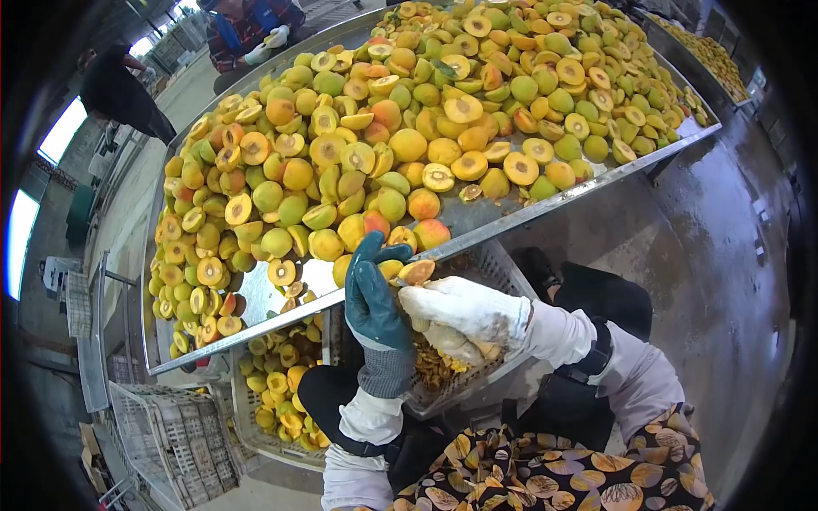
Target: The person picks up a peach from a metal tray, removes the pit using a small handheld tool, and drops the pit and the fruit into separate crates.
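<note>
My left hand (375,294), in a teal rubber glove, is closed round part of a peach at the near edge of the metal table (545,200). Close beside it, my right hand (464,313), in a soiled white glove, has its fingers closed at a cut peach half (417,272). A small bit of metal shows between the two hands, too little to identify. Halved yellow and green peaches (354,157) are heaped on the table just beyond. Below my hands sits a crate (503,366) with brown pits and scraps (434,366).
A crate of peach halves (285,383) stands under the table edge at lower left, beside an upright white crate (175,439). Across the table a person (251,38) in white gloves works; another person (123,89) in dark clothes bends at upper left.
</note>
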### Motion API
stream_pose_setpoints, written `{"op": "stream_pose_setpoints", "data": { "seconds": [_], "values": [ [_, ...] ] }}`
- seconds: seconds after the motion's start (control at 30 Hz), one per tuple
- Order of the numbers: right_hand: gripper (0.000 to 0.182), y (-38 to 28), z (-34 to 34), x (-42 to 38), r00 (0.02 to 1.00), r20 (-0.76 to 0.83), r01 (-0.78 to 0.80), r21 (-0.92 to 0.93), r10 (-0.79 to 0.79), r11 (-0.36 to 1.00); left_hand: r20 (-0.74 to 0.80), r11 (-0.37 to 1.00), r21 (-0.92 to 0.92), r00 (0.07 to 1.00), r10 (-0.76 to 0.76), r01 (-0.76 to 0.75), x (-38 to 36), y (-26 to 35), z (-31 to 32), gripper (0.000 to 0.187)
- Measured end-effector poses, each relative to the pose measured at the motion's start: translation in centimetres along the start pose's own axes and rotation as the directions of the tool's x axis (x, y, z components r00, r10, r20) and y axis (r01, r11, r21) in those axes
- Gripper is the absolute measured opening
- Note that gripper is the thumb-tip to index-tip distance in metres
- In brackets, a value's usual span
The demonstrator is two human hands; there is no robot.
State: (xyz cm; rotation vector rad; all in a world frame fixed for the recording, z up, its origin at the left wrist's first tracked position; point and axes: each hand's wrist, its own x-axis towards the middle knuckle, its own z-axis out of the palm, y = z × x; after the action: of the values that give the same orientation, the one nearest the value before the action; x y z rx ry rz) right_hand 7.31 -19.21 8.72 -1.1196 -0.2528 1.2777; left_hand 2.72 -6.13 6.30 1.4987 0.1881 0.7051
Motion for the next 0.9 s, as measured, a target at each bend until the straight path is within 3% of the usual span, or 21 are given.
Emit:
{"op": "stream_pose_setpoints", "data": {
  "seconds": [0.07,0.2,0.33,0.43,0.47,0.57,0.63,0.7,0.77,0.8,0.9],
  "values": [
    [0.042,-0.2,-0.3,-0.3,0.995,0.084,-0.062,0.191,0.047,0.98,0.059,0.995,-0.097,0.998,-0.029,0.034,0.0,-0.9,-0.9,0.052],
    [0.045,-0.3,0.2,0.1,0.993,-0.069,0.071,-0.327,-0.099,0.942,0.098,0.997,0.051,0.993,0.059,-0.064,0.2,-1.9,-1.3,0.051],
    [0.049,-0.4,-1.1,-0.2,0.999,0.011,-0.044,-0.06,0.045,0.997,0.129,0.991,0.083,0.987,0.092,-0.103,0.3,-1.8,-0.8,0.05],
    [0.048,-0.7,-0.9,-0.5,1.0,-0.009,0.002,-0.25,-0.004,0.968,0.141,0.999,-0.02,0.989,0.052,-0.05,0.3,-2.1,-0.6,0.05],
    [0.047,-0.7,-0.2,-0.2,0.99,-0.1,0.043,-0.435,-0.095,0.899,0.152,0.998,-0.045,0.987,0.044,-0.037,0.2,-2.2,-0.3,0.052],
    [0.05,-0.6,-0.9,-0.6,0.996,-0.047,0.049,-0.362,-0.07,0.931,0.202,0.997,-0.043,0.977,0.064,-0.057,0.5,-2.2,-0.3,0.054],
    [0.049,-0.3,-1.6,-0.7,0.998,0.045,-0.039,-0.044,0.041,0.998,0.215,0.993,-0.086,0.972,0.094,-0.077,0.2,-1.9,-0.5,0.05],
    [0.044,-0.9,-1.4,-1.0,0.999,0.044,-0.024,-0.104,0.028,0.994,0.23,0.993,-0.082,0.968,0.098,-0.081,0.5,-2.3,-0.6,0.052],
    [0.043,-0.1,-1.7,0.2,0.983,-0.075,0.114,-0.467,-0.167,0.877,0.263,0.994,-0.029,0.959,0.106,-0.102,1.0,-2.4,-0.4,0.053],
    [0.042,0.3,-1.8,0.5,0.956,-0.105,0.149,-0.627,-0.273,0.765,0.249,0.999,-0.015,0.968,0.039,-0.036,0.9,-2.6,0.0,0.054],
    [0.041,-1.3,-1.3,-1.3,0.999,-0.036,0.019,-0.3,-0.031,0.954,0.204,0.993,0.012,0.973,0.111,-0.115,0.6,-1.5,0.7,0.053]
  ]
}}
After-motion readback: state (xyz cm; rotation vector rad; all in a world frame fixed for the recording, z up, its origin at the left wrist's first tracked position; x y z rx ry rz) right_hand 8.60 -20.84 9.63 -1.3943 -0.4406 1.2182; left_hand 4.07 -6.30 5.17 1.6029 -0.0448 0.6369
